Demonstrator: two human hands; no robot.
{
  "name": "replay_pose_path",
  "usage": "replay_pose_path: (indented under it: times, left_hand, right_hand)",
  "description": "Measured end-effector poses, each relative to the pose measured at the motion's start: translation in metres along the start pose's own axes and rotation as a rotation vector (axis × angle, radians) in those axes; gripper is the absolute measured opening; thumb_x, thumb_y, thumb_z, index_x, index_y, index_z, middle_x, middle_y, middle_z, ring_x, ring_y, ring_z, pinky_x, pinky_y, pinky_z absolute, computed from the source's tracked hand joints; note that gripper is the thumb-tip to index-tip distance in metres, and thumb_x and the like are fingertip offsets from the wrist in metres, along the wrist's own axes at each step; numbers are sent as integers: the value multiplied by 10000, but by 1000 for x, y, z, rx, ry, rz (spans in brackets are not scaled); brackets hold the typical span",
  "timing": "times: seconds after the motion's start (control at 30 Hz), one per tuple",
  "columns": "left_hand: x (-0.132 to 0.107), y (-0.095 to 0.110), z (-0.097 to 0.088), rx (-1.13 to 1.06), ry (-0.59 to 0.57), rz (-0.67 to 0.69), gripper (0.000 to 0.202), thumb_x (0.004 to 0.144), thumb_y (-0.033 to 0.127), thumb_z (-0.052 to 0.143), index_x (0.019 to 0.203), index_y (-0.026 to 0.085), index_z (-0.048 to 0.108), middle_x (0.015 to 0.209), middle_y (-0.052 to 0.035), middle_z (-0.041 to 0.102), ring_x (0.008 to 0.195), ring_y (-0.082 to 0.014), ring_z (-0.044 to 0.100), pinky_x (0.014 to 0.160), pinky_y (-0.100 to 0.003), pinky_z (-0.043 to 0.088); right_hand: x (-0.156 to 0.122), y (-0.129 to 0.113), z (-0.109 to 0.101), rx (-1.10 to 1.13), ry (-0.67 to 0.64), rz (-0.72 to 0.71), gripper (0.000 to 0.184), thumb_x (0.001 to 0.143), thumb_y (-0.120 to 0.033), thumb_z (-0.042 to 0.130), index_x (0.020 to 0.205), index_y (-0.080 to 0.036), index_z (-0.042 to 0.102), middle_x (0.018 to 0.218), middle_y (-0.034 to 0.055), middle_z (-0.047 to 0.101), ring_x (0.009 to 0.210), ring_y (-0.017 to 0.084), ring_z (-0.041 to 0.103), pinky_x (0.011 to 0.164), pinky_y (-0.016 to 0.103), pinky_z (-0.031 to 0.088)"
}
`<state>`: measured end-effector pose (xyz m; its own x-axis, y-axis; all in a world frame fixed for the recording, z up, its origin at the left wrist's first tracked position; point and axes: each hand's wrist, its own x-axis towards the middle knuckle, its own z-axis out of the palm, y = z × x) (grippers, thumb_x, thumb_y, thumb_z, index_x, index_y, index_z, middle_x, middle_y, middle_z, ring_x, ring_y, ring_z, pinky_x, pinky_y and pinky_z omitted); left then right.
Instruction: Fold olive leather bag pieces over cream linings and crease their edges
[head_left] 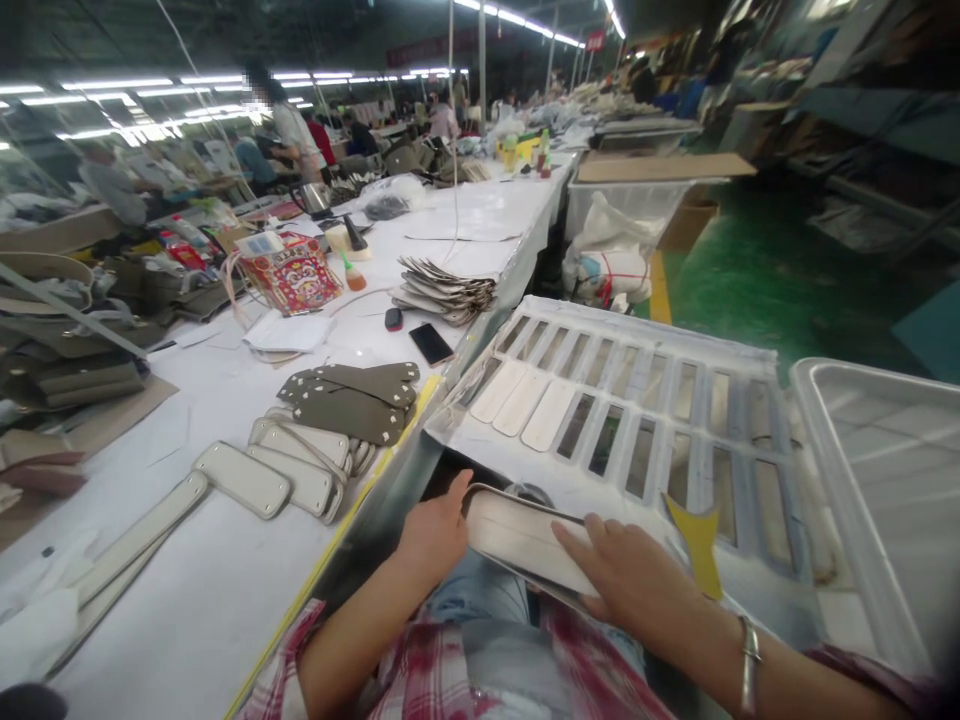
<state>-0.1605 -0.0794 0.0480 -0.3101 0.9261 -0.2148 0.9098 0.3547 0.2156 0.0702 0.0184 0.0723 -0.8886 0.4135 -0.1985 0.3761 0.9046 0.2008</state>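
The left hand (435, 535) grasps the near-left end of a long, cream, round-ended strip with a dark edge (514, 535), its index finger extended along that end. The right hand (622, 570) holds the strip's other end, fingers spread over its upper face. The strip lies between both hands, above the person's lap, slightly tilted.

Just beyond the hands stands a whitish frame with rows of rectangular slots (652, 335); three flat, cream, round-ended pieces (520, 403) lie side by side on it, ahead of the strip. A yellow, flat, fork-ended piece (697, 545) sits just beside the right hand, on its outer side. Farther right of that hand is a translucent plastic bin (892, 460).

Left of the left hand, on a white-covered table (187, 600), lies an overlapping pile of cream, round-ended pieces with small holes (300, 465). Past that pile lie dark olive, flat pieces with white spots (352, 400), and farther from the hands a black, rectangular phone (430, 343).
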Motion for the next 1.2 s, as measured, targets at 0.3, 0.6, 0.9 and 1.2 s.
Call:
replay_pose_path:
  times: [0.3, 0.6, 0.9, 1.2]
  left_hand:
    - [2, -19, 6, -24, 23, 348, 472, 824, 138, 392, 1267, 281, 470, 772, -19, 616, 723, -152, 578, 679, -253, 440]
    - [20, 6, -34, 373, -342, 502, 198, 715, 78, 475, 801, 141, 643, 792, -111, 639, 737, -260, 626, 622, -360, 494]
    - [39, 67, -7, 106, -231, 834, 195, 867, 244, 408, 942, 157, 566, 938, -83, 601, 849, -206, 598, 719, -310, 481]
    - [59, 63, 17, 40, -275, 953, 238, 890, 271, 412, 1092, 203, 516, 921, -42, 595, 781, -168, 584, 717, -273, 468]
  right_hand:
    - [5, 12, -1, 78, -143, 21, 733, 641, -444, 711, 1293, -259, 431, 971, 133, 558, 767, 264, 568, 618, 361, 436]
    - [22, 4, -9, 128, -109, -18, 677, 673, -405, 688, 1273, -205, 447, 989, 144, 553, 776, 268, 563, 619, 365, 454]
    - [14, 8, -3, 330, -142, 121, 895, 629, -450, 694, 1385, -197, 287, 1008, 167, 563, 808, 322, 584, 669, 436, 468]
    - [-40, 94, 21, 1685, -541, 625, 610, 806, -364, 449, 1341, -167, 233, 743, 55, 637, 615, 162, 626, 555, 287, 510]
